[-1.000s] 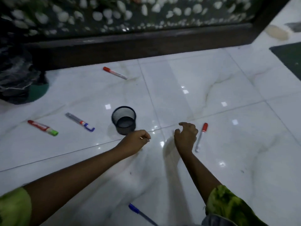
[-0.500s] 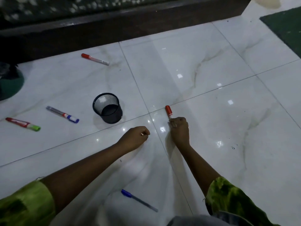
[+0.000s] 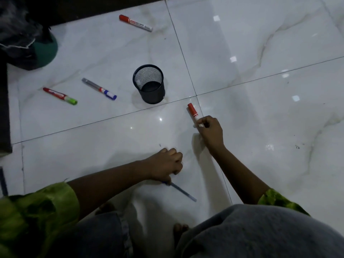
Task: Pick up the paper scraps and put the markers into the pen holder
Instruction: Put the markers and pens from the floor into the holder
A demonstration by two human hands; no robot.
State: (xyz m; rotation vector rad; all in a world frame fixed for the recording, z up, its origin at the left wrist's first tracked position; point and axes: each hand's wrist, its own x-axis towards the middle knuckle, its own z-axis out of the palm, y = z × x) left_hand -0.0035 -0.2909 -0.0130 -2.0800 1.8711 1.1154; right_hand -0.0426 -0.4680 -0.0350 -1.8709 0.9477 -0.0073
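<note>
Markers scattered on the tile floor (image 3: 260, 112), right hand already has one

Far left lie a red-and-green marker (image 3: 59, 95) and a grey marker with a blue cap (image 3: 99, 89), with a red-capped marker (image 3: 135, 22) further back. The black mesh pen holder (image 3: 149, 83) stands upright mid-floor. The left hand (image 3: 165, 164) is curled in a fist over the end of a blue pen (image 3: 181, 191); can't tell if it actually grips it. The right hand (image 3: 210, 130) pinches a red marker (image 3: 192, 110) just right of the holder, cap pointing away.
</note>
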